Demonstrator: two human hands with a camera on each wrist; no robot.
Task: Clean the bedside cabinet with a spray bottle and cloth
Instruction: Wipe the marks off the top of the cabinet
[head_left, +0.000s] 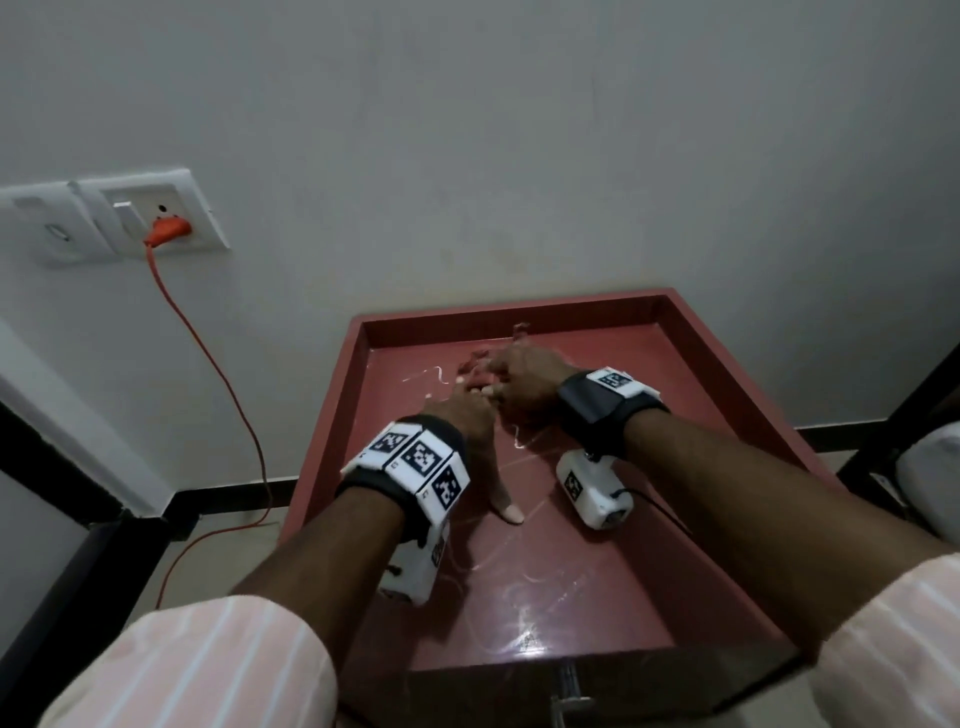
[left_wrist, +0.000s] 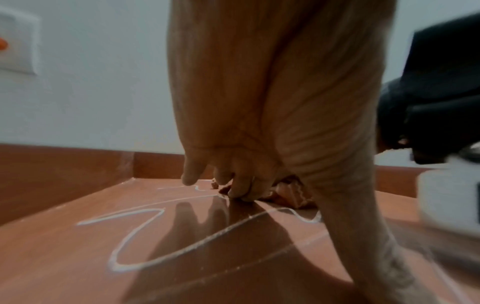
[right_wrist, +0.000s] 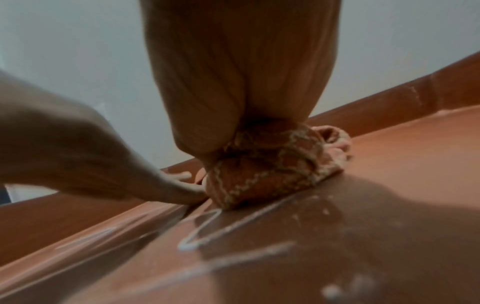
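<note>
While I look down from the head camera, the near part of the bedside cabinet (head_left: 597, 618) top is glossy red-brown, with thin white lines of cleaning liquid (left_wrist: 135, 230) drawn in loops and some white drops on it. My left hand (head_left: 470, 415) rests on this top beside the cloth, its thumb stretched back toward me; the fingers are bent down with the tips touching the surface, and they hold nothing that I can see. Just beside it, my right hand (head_left: 524, 382) grips the cloth (right_wrist: 270, 166), fingers closed around it. The cloth is orange-brown with a pale zigzag edge, bunched into a ball and pressed on the top, in the far half, near the back rim. A raised rim (head_left: 511, 317) closes the top at the back and on both sides. Behind it is the grey wall (head_left: 519, 130). To the left, well apart, an orange plug (head_left: 169, 230) sits in a white socket.
</note>
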